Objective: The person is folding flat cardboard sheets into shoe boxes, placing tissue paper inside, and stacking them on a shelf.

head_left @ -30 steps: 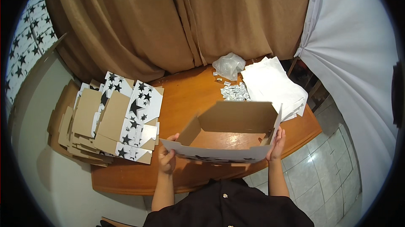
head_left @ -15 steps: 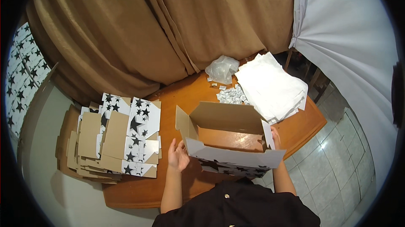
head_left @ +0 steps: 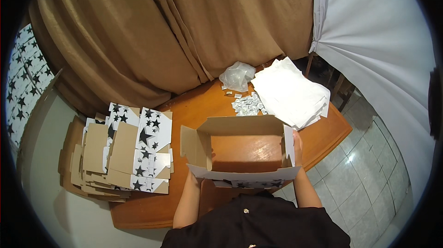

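Observation:
In front of me is a cardboard box (head_left: 244, 175), white with black stars outside and plain brown inside. Its flaps stand up, and the wooden table shows through its open bottom. My right hand (head_left: 297, 149) grips the box's right wall, fingers closed along the outside. My left hand (head_left: 194, 178) reaches up beside the left end of the box. Only its wrist area shows; the box covers the fingers, so their hold cannot be made out.
Flattened star-printed boxes (head_left: 122, 149) lie stacked at the left of the table (head_left: 184, 206). Toward the back are a clear plastic bag (head_left: 237, 76), a heap of small white packets (head_left: 248, 105) and a pile of white paper sheets (head_left: 288, 91). Brown curtains (head_left: 221, 17) hang behind.
The box has shifted slightly left and turned more level before me. My left hand, open and apart from the box earlier, is now mostly behind its left end.

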Demonstrator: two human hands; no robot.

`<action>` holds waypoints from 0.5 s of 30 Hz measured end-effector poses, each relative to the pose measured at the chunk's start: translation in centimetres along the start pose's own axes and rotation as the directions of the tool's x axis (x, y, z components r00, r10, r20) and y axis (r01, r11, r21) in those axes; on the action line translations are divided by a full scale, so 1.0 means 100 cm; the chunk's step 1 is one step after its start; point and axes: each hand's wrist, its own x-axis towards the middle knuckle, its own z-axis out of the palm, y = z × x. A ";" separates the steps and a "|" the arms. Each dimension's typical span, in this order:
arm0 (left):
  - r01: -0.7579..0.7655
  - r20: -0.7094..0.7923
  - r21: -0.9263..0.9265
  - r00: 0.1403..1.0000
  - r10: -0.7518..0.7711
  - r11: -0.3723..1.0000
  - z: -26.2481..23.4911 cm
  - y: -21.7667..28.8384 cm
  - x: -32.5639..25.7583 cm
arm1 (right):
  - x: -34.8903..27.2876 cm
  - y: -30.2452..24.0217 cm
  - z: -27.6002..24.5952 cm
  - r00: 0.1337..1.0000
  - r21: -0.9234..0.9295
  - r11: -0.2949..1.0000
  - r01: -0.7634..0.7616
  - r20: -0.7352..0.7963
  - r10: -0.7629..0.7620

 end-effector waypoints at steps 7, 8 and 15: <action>-0.128 0.111 0.249 0.988 0.103 0.960 0.032 0.025 0.026 | 0.027 -0.054 0.021 0.959 0.090 0.955 0.281 -0.053 -0.278; -0.186 0.136 0.317 0.979 0.149 0.930 0.030 0.022 0.029 | 0.024 -0.051 0.020 0.961 0.086 0.957 0.276 -0.050 -0.272; 0.071 0.071 0.216 0.994 -0.088 0.974 0.009 -0.017 0.022 | 0.011 0.018 -0.017 0.994 0.068 0.994 0.087 -0.074 -0.081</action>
